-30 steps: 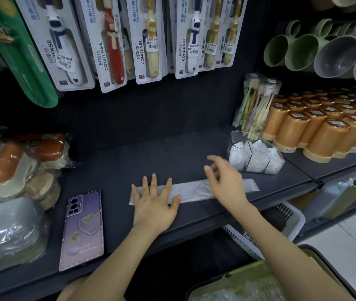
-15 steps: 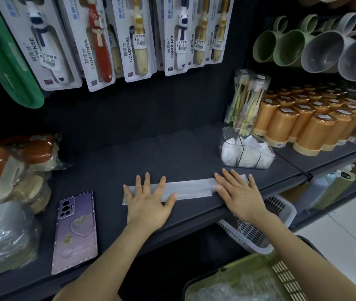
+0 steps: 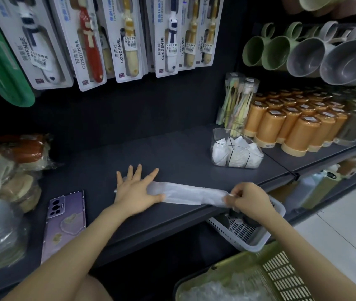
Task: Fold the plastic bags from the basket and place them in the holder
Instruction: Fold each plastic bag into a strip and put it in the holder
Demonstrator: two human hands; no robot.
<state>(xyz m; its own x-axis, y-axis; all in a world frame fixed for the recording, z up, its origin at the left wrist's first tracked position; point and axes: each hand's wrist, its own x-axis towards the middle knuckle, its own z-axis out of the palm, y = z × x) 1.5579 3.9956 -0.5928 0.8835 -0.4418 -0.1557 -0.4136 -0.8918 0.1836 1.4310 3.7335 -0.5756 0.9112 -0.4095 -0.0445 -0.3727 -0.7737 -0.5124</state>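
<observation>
One plastic bag (image 3: pixel 190 194), folded into a long strip, lay on the shelf (image 3: pixel 172 157). The left hand (image 3: pixel 137 192) pressed one end flat, fingers spread; the right hand (image 3: pixel 246 198) pinched the other. One clear holder (image 3: pixel 217 137) stood at 1 o'clock, one basket (image 3: pixel 285 272) at 5 o'clock. Hanging packs (image 3: pixel 129 38) read "CONDENSE".

Dark shop shelf (image 3: pixel 172 153) against a dark back panel (image 3: pixel 172 101); pale tiled floor (image 3: pixel 346 224) at lower right, dim light

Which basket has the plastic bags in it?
The yellow-green basket at the very bottom: crumpled clear plastic bags lie inside it. The white basket under the shelf shows only dark shapes.
</observation>
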